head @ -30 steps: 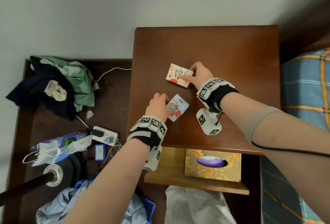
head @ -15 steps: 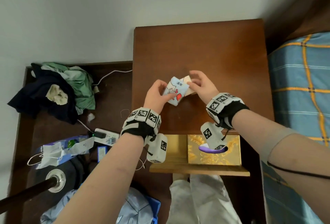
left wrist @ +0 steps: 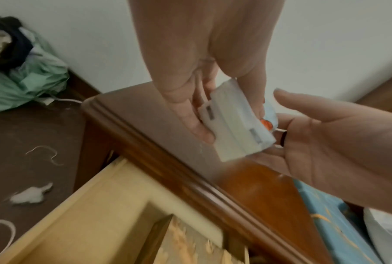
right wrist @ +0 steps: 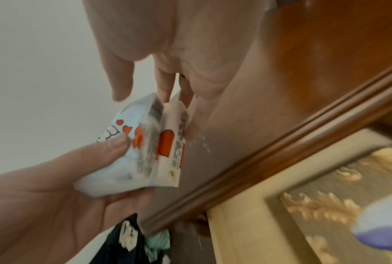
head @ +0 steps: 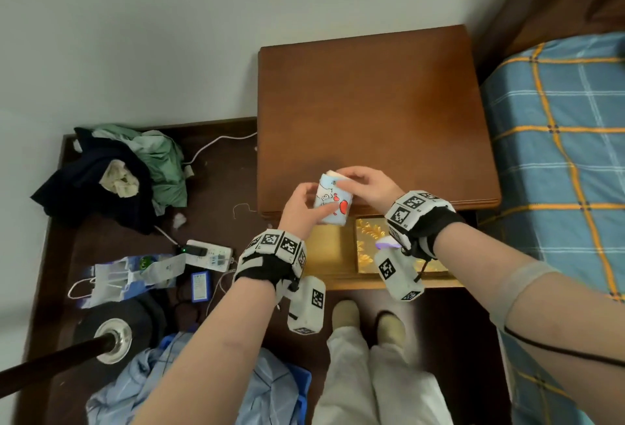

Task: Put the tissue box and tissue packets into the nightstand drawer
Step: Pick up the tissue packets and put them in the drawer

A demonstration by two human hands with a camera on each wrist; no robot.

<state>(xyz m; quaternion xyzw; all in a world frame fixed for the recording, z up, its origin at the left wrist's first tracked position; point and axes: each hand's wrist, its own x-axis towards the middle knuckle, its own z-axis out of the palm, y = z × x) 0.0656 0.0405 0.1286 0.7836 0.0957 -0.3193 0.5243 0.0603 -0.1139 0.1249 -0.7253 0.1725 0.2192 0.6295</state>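
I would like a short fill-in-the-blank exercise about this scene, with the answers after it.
1. Both hands hold two tissue packets pressed ____.
2. The gold tissue box lies inside the open ____.
3. The left hand has its ____ on the blue packet's printed face.

Answers: together; drawer; thumb

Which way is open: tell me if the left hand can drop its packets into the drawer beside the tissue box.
Probably yes. The left hand grips the tissue packets just above the open drawer, whose bare left part beside the tissue box looks unobstructed.
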